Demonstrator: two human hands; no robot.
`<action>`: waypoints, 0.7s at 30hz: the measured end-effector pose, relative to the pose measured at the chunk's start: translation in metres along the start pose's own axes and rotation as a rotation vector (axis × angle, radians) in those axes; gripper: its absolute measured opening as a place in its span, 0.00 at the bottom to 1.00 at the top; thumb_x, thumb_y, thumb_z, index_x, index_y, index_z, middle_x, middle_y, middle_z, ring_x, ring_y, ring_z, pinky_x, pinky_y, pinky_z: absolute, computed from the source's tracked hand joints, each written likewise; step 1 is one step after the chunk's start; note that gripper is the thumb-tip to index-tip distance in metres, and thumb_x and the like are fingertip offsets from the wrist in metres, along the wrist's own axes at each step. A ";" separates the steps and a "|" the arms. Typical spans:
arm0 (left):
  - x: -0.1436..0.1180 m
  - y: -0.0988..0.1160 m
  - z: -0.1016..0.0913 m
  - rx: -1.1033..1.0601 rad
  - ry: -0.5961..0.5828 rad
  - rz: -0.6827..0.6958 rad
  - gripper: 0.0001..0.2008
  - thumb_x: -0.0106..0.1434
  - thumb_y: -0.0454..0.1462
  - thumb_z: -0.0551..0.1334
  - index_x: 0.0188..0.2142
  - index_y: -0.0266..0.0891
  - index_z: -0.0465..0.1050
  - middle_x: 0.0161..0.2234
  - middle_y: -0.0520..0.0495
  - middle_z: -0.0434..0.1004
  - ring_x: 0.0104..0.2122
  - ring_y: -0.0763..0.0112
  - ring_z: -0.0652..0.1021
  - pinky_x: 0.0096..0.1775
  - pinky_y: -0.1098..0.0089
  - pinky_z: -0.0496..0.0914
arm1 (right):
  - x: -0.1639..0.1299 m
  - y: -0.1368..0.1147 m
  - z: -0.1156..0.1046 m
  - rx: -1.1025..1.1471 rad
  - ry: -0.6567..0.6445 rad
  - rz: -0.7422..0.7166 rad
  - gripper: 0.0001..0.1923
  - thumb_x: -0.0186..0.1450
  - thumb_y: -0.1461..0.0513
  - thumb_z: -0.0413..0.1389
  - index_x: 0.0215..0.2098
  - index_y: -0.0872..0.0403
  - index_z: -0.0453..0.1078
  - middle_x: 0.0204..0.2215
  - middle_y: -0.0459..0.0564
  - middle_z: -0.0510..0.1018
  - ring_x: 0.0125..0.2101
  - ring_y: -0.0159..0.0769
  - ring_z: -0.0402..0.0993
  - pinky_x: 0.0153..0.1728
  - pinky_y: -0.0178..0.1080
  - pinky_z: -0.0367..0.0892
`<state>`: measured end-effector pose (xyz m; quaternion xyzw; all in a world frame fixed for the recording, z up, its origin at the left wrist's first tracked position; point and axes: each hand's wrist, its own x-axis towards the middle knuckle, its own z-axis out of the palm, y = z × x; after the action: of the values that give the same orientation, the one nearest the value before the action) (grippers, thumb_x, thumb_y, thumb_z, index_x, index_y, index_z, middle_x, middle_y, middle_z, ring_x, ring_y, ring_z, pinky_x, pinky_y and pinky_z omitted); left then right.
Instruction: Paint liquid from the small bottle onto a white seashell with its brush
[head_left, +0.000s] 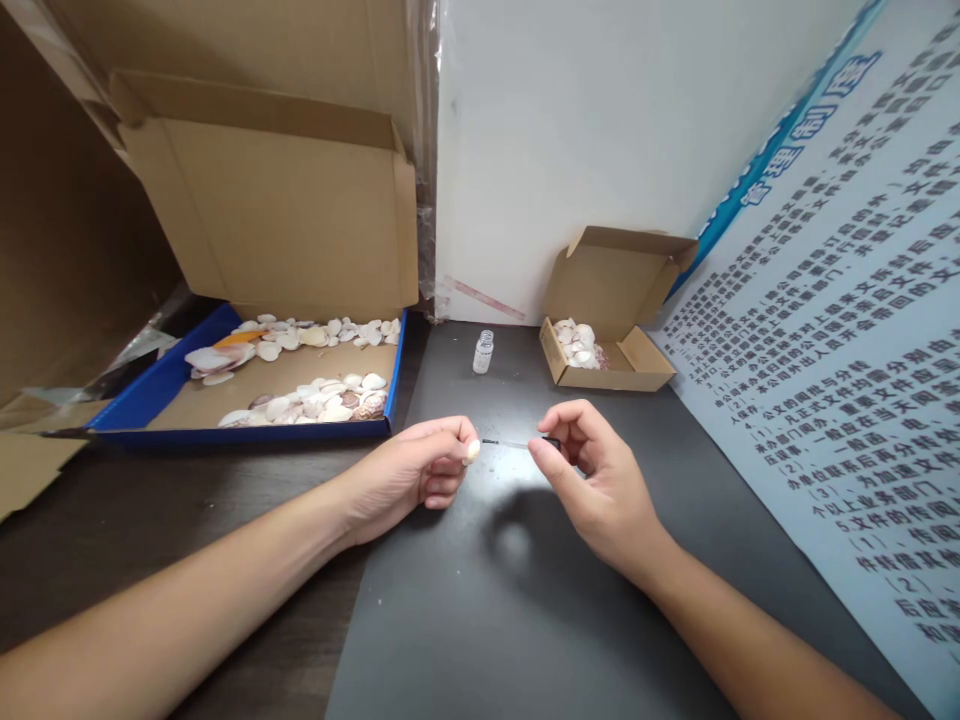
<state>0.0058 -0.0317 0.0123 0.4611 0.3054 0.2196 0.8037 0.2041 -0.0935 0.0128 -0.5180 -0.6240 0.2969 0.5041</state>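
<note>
My left hand [431,460] is closed, pinching a small whitish shell [472,452] between thumb and fingertips. In my right hand [589,475], thumb and fingers grip a thin applicator brush [510,443] with a clear stem, a black end in the fingers and a dark tip. That tip points left and is very close to the shell; whether the two touch I cannot tell. Beyond the hands a small clear glass bottle [484,353] stands upright on the grey mat, with a pale label and no cap on it.
At the left lies a blue-edged cardboard box [247,436] with many shells in two groups, its lid raised. A smaller cardboard box [622,380] holding white shells stands open at the back right. A white panel and a printed board [847,300] border the grey mat [480,620].
</note>
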 end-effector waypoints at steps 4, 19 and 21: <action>0.000 -0.001 0.000 0.024 0.010 0.002 0.08 0.61 0.36 0.60 0.30 0.40 0.59 0.22 0.59 0.47 0.22 0.77 0.49 0.24 0.73 0.47 | 0.000 0.000 0.000 0.053 -0.034 -0.005 0.05 0.67 0.60 0.57 0.37 0.50 0.63 0.24 0.39 0.63 0.23 0.30 0.58 0.23 0.34 0.56; 0.002 -0.002 0.001 0.084 0.023 0.034 0.09 0.59 0.38 0.61 0.30 0.40 0.60 0.21 0.60 0.48 0.21 0.79 0.51 0.23 0.74 0.48 | 0.001 -0.002 -0.002 0.098 -0.044 0.032 0.06 0.66 0.61 0.57 0.37 0.50 0.63 0.24 0.38 0.62 0.22 0.29 0.56 0.23 0.34 0.53; 0.002 -0.002 0.001 0.086 0.022 0.034 0.09 0.58 0.37 0.61 0.30 0.40 0.60 0.21 0.60 0.49 0.21 0.79 0.51 0.24 0.74 0.48 | 0.000 -0.003 -0.002 0.129 -0.073 0.033 0.06 0.66 0.61 0.57 0.37 0.50 0.63 0.24 0.39 0.62 0.22 0.29 0.56 0.23 0.34 0.53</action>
<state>0.0077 -0.0319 0.0104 0.4981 0.3153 0.2250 0.7757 0.2051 -0.0943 0.0163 -0.4835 -0.6129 0.3633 0.5085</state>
